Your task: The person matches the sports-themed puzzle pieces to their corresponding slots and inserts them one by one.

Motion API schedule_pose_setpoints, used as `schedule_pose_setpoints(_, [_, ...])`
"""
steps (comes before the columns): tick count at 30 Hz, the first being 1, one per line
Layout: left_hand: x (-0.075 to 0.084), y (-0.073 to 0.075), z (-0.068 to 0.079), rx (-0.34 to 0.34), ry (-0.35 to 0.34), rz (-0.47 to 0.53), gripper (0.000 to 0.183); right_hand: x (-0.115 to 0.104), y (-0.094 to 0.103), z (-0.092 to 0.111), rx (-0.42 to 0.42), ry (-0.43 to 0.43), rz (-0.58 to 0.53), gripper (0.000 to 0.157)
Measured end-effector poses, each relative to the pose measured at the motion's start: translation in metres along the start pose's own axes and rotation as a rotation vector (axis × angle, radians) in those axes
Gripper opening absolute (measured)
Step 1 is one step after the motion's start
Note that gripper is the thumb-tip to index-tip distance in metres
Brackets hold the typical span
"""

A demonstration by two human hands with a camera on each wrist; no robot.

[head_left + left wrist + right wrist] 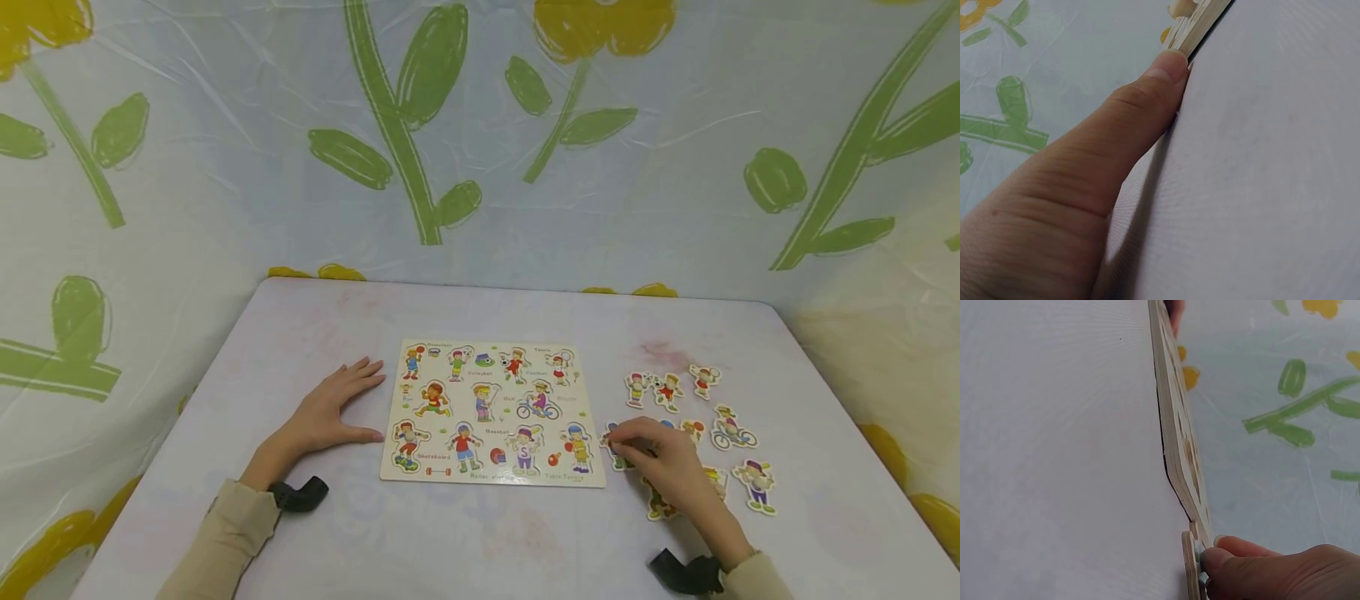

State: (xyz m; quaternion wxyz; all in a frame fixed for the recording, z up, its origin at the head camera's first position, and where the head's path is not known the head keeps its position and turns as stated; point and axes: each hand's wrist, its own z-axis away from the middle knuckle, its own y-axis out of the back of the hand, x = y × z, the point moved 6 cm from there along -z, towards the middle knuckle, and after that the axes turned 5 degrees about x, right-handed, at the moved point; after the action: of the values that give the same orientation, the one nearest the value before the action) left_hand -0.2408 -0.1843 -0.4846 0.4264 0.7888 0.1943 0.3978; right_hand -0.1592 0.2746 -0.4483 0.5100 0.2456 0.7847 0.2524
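Note:
A wooden puzzle board (461,404) printed with sports figures lies on the table. My left hand (333,408) rests flat at its left side, fingers spread, the thumb (1129,115) touching the board's edge in the left wrist view. Just off the lower right corner, my right hand (663,462) pinches a blue-dressed figure puzzle piece (617,457) by its small knob between thumb and fingertips. The right wrist view shows this piece (1191,569) edge-on, close beside the board (1175,450). Under and around the right hand lie more pieces, partly hidden, including a skateboard figure (660,505).
Farther right on the table (510,533) are loose pieces: a tennis player (703,382), a footballer (667,392), a volleyball player (636,390), a cyclist (733,428) and a baseball player (757,485). A flower-patterned sheet (660,208) hangs behind the table.

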Motion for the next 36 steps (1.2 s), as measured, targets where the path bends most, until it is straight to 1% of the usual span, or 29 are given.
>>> schedule_pose_setpoints(5, [0.0,0.001,0.0,0.004,0.002,0.007,0.093,0.0,-0.001,0.0,0.0,0.022,0.0,0.018])
schedule_pose_setpoints(11, [0.0,0.001,0.0,-0.007,0.007,0.006,0.093,0.0,-0.001,0.0,-0.004,-0.018,0.039,0.021])
schedule_pose_setpoints(17, [-0.001,0.001,0.0,-0.021,0.008,0.015,0.091,-0.001,-0.001,0.001,0.0,-0.018,0.077,0.021])
schedule_pose_setpoints(21, [-0.003,0.001,0.0,-0.027,0.012,0.034,0.09,-0.004,0.0,0.0,-0.012,0.008,0.08,0.02])
schedule_pose_setpoints(25, [-0.003,0.0,0.001,-0.032,0.013,0.041,0.091,-0.006,0.004,-0.002,-0.017,0.037,0.083,0.023])
schedule_pose_setpoints(33, [0.0,0.002,0.001,-0.003,-0.002,0.043,0.09,-0.01,0.007,-0.008,-0.027,0.011,0.106,0.021])
schedule_pose_setpoints(36, [0.001,0.002,0.001,0.001,-0.004,0.037,0.089,-0.014,0.006,-0.012,-0.037,0.022,0.103,0.02])
